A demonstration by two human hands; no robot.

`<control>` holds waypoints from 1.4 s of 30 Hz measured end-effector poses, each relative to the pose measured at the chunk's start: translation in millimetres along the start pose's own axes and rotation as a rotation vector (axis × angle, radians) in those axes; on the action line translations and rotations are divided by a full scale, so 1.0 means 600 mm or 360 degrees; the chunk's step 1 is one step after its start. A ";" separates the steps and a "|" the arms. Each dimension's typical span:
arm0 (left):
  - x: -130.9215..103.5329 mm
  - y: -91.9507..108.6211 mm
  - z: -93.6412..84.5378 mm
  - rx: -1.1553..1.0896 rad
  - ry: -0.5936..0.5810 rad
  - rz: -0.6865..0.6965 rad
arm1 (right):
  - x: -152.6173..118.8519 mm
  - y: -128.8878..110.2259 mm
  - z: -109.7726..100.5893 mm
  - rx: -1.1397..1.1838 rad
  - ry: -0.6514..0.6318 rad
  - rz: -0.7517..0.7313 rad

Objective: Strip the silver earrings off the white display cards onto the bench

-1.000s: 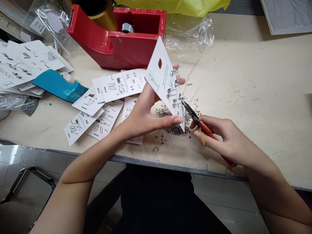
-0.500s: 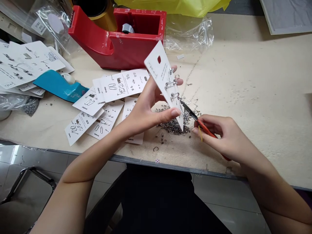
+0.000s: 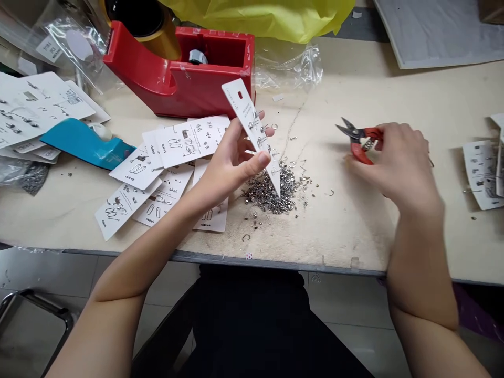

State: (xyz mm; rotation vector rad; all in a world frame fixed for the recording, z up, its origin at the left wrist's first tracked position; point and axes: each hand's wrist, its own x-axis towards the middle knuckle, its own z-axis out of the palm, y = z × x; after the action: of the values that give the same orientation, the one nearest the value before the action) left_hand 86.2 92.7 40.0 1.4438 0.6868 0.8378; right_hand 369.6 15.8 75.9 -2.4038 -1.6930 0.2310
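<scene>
Between the thumb and fingers of my left hand is a white earring card, tilted on edge with several small metal earrings poking from its face. Its lower corner hangs over a heap of tiny metal earring backs on the table. My right hand is wrapped round red-handled pliers, apart from the card and to the right of the heap. The jaws of the pliers are spread and point left; the fingertips are partly hidden behind the hand.
Several carded earrings lie left of the heap, beside a teal tape dispenser. Behind stand a red tape dispenser and a yellow bag. More cards lie at the far right. The table's front edge runs close to my body.
My right hand has drawn the pliers away from the card, up and to the right, and their jaws have spread. My left hand has turned the card more edge-on. The view has shifted rightward.
</scene>
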 end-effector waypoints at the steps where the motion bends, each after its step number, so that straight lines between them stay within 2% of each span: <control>1: 0.001 -0.001 -0.001 0.0004 -0.0004 0.0001 | 0.007 0.007 0.008 -0.0047 -0.0057 -0.0019; 3: 0.004 -0.003 -0.004 0.0049 -0.0024 0.0005 | 0.017 0.020 0.020 0.0042 -0.0118 -0.0108; 5: 0.006 -0.003 -0.007 0.0125 -0.0047 -0.0004 | 0.020 0.032 0.024 0.0092 -0.0076 -0.0222; 10: 0.002 0.009 -0.006 0.0197 -0.0071 -0.0013 | 0.030 0.053 0.010 0.0125 -0.0027 -0.0574; 14: -0.003 0.019 -0.002 0.0200 -0.0095 -0.0046 | 0.045 0.074 -0.002 0.0186 0.0022 -0.0492; 19: -0.004 0.017 -0.002 0.0127 -0.0067 -0.0045 | 0.048 0.117 0.013 -0.0178 -0.0412 -0.0411; 20: -0.003 0.016 -0.002 0.0110 -0.0063 -0.0045 | 0.049 0.130 0.022 -0.0198 -0.0386 -0.0394; 23: -0.002 0.016 -0.001 0.0053 -0.0034 -0.0051 | 0.060 0.169 0.055 -0.0228 -0.0104 -0.0315; 26: -0.002 0.018 0.001 -0.0033 0.0006 -0.0055 | 0.071 0.188 0.068 -0.0098 0.0302 -0.0403; 28: -0.001 0.021 0.003 -0.0104 0.0016 -0.0049 | 0.069 0.170 0.052 0.0007 0.0564 -0.0442; 30: -0.001 0.023 0.004 -0.0167 0.0032 -0.0048 | 0.054 0.121 0.023 0.0063 0.0663 -0.0404; 33: -0.002 0.026 0.004 -0.0199 0.0083 -0.0062 | 0.013 0.018 -0.012 0.0297 0.0548 -0.0588; 36: -0.002 0.026 0.002 -0.0176 0.0134 -0.0078 | -0.024 -0.059 -0.006 0.0345 0.0422 -0.0947; 38: -0.003 0.025 0.001 -0.0177 0.0153 -0.0074 | -0.035 -0.076 0.017 0.0307 0.0429 -0.1148; 42: -0.009 0.023 0.002 -0.0291 0.0140 -0.0050 | -0.035 -0.059 0.058 0.0040 0.0527 -0.1297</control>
State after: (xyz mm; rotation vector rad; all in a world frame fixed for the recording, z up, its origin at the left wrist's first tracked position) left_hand 83.2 87.1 53.2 1.2356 0.6791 0.9199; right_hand 321.9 10.1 51.2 -1.4386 -2.2707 -0.2499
